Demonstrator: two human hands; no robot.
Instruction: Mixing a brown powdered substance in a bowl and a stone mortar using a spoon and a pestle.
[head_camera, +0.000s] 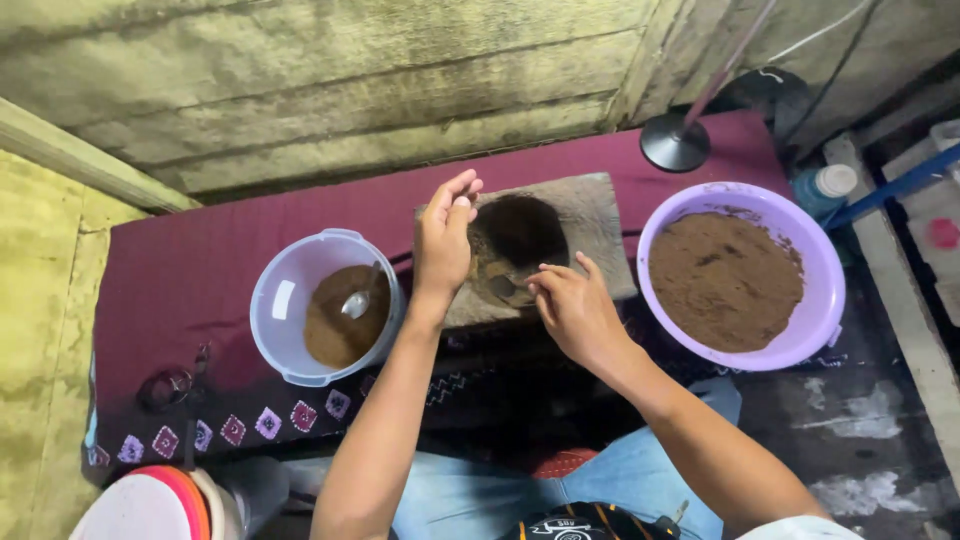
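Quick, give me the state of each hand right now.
Left hand: open, fingers loosely curled, holding nothing, beside the dark hollow in the stone block.
Right hand: fingertips pinched on a small spoon at the hollow.

Two bare forearms in shot, no sleeves down to the wrists, nothing on the wrists, no rings showing. The left hand (443, 238) is bare, the right hand (577, 308) bare too, short plain nails. At the lower right corner, a sliver of white sleeve (795, 528) up by the right upper arm. Below, light blue jeans (640, 470) cover the legs. At the bottom edge, a dark shirt front (585, 522) with a white and orange-striped print.
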